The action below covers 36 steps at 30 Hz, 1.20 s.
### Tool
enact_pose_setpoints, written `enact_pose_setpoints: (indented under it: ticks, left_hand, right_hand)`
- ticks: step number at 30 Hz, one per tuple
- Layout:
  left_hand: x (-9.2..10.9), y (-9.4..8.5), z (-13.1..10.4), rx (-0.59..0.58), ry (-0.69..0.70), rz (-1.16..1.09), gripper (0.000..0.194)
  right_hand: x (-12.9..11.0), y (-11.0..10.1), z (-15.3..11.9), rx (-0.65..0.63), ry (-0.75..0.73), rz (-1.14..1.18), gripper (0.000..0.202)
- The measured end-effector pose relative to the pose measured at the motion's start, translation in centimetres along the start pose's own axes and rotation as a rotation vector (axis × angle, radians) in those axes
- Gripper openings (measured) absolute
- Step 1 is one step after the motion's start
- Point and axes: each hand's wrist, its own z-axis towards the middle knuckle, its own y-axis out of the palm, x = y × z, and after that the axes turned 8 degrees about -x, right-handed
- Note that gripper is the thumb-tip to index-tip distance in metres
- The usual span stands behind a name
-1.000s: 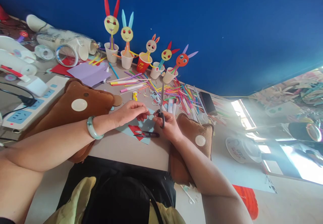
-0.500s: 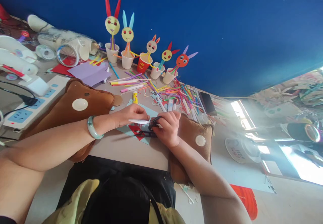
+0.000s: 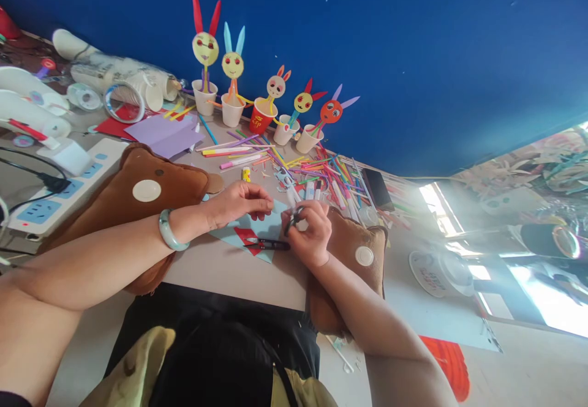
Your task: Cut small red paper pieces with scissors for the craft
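Note:
My right hand (image 3: 309, 229) is closed on scissors (image 3: 296, 217), with fingers in the black handles and the blades pointing away from me. To its left, my left hand (image 3: 241, 204) pinches its fingertips together, and what they hold, if anything, cannot be made out. Beneath both hands lies light blue paper (image 3: 225, 235). A pair of black thread snips (image 3: 274, 245) rests there, its blades over a red paper piece (image 3: 243, 233). Just beyond my left hand is a yellow glue stick (image 3: 246, 173).
Brown cushions (image 3: 168, 180) flank the work area. Behind it are scattered coloured sticks and markers (image 3: 239, 159), and rabbit-faced figures in paper cups (image 3: 232, 110) along the blue wall. A power strip (image 3: 59, 190) sits at left, a phone (image 3: 377, 188) at right.
The scissors have swung from pointing left to pointing away from me as my right hand turned. My left hand has come away from the blades, rising slightly. The thread snips now show more fully.

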Motion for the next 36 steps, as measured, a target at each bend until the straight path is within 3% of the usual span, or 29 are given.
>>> enact_pose_setpoints:
  ticks: [4,7,18,26,31,36]
  left_hand:
    - [0.1,-0.1,0.0,0.017,0.075,0.013,0.020]
    - [-0.1,-0.2,0.0,0.028,0.102,0.052,0.021]
    - [-1.4,-0.2,0.4,0.002,0.066,0.152,0.023]
    - [-1.0,0.1,0.3,0.005,-0.025,-0.003,0.037]
    - [-0.9,0.2,0.1,-0.034,-0.027,0.169,0.028]
    - [-1.2,0.1,0.1,-0.016,0.004,0.151,0.025]
  right_hand:
    - [0.3,0.1,0.8,-0.062,0.303,0.380,0.014]
    - [0.4,-0.1,1.1,-0.160,0.402,0.550,0.016]
    - [-0.1,-0.1,1.3,-0.237,0.440,0.721,0.019]
    - [0.0,0.0,1.3,-0.248,0.466,0.695,0.024]
    - [0.0,0.0,1.3,-0.264,0.455,0.694,0.025]
    - [-0.2,0.0,1.4,-0.277,0.465,0.703,0.027]
